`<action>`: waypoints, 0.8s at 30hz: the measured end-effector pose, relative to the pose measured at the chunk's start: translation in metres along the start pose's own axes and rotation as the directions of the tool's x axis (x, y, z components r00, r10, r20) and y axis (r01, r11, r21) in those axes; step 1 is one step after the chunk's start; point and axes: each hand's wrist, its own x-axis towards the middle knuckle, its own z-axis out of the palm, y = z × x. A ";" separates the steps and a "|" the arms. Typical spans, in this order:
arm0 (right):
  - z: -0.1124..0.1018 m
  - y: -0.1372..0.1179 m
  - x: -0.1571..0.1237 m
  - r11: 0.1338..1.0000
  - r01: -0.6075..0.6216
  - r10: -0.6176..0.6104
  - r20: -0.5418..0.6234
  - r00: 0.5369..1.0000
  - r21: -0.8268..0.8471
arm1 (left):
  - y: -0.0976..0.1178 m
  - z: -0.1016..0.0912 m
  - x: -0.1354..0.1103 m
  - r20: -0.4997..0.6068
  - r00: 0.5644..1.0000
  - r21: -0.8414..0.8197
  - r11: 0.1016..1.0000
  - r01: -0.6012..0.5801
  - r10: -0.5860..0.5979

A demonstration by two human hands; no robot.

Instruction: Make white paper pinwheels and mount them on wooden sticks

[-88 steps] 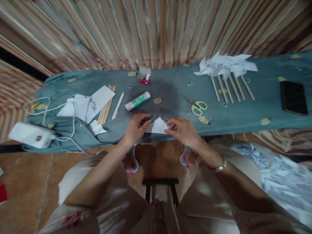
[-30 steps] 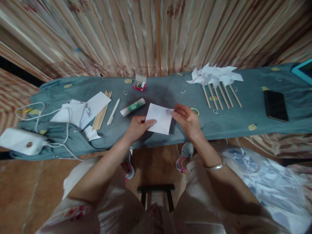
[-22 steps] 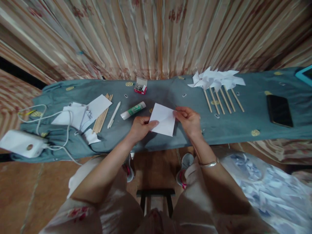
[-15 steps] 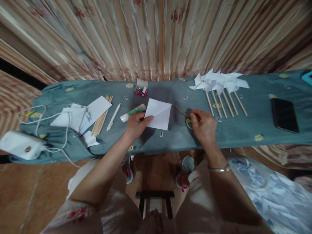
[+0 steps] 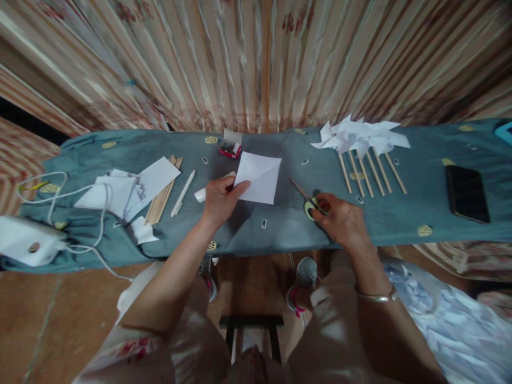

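Note:
My left hand (image 5: pixel 220 198) pinches the left edge of a square white sheet of paper (image 5: pixel 260 178), held above the table with a diagonal crease faintly visible. My right hand (image 5: pixel 342 216) is closed on the green-and-black handles of a pair of scissors (image 5: pixel 302 193). Their blades point up and left, towards the paper but apart from it. Partly hidden behind my left hand lies a tube (image 5: pixel 200 195). A small red box of metal pins (image 5: pixel 231 146) stands open just beyond the sheet.
Several paper pinwheels (image 5: pixel 360 136) on wooden sticks lie at right, near a black phone (image 5: pixel 467 193). Leftward are a white pen (image 5: pixel 183 193), wooden sticks (image 5: pixel 163 198), paper pieces (image 5: pixel 116 194) and a white power strip (image 5: pixel 30 241) with its cable. A curtain (image 5: pixel 248 64) hangs behind the table.
My right hand has drawn back slightly towards me and to the right with the scissors, showing more of the handles. The paper has risen a little and tilted in my left hand.

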 end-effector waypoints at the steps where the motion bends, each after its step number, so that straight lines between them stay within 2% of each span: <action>1: 0.001 -0.003 -0.001 0.984 -0.060 0.057 0.024 0.998 0.166 | -0.001 -0.001 0.000 -0.020 0.999 0.009 1.000 -0.030 0.030; 2: 0.002 -0.007 -0.003 0.924 -0.119 0.101 0.069 0.992 0.363 | -0.002 -0.001 0.001 -0.036 0.998 0.011 0.999 -0.053 0.053; 3: 0.004 -0.012 -0.005 0.813 -0.191 0.133 0.143 0.981 0.550 | -0.003 -0.002 0.001 -0.044 0.997 0.004 0.998 -0.065 0.065; 5: 0.010 -0.022 -0.008 0.557 -0.332 0.156 0.297 0.942 0.761 | -0.006 -0.004 0.003 -0.048 0.997 -0.024 0.998 -0.059 0.058; 8: 0.018 -0.036 -0.010 0.261 -0.453 0.133 0.433 0.891 0.852 | -0.010 -0.007 0.004 -0.052 0.998 -0.065 0.997 -0.036 0.032; 10: 0.022 -0.043 -0.010 0.157 -0.486 0.093 0.477 0.874 0.860 | -0.013 -0.008 0.004 -0.025 1.000 -0.114 0.993 -0.010 0.007; 14: 0.029 -0.052 -0.005 0.109 -0.460 0.074 0.455 0.888 0.881 | -0.017 -0.004 -0.002 0.084 0.995 -0.220 0.973 0.072 -0.055; 18: 0.038 -0.064 0.002 0.101 -0.382 0.115 0.371 0.922 0.919 | -0.018 0.001 -0.011 0.194 0.976 -0.213 0.967 0.143 -0.102; 21: 0.046 -0.072 0.007 0.137 -0.344 0.141 0.325 0.935 0.929 | -0.018 0.002 -0.015 0.226 0.966 -0.212 0.962 0.175 -0.126; 24: 0.051 -0.076 0.011 0.153 -0.320 0.168 0.294 0.941 0.935 | -0.017 0.007 -0.018 0.219 0.962 -0.324 0.918 0.228 -0.162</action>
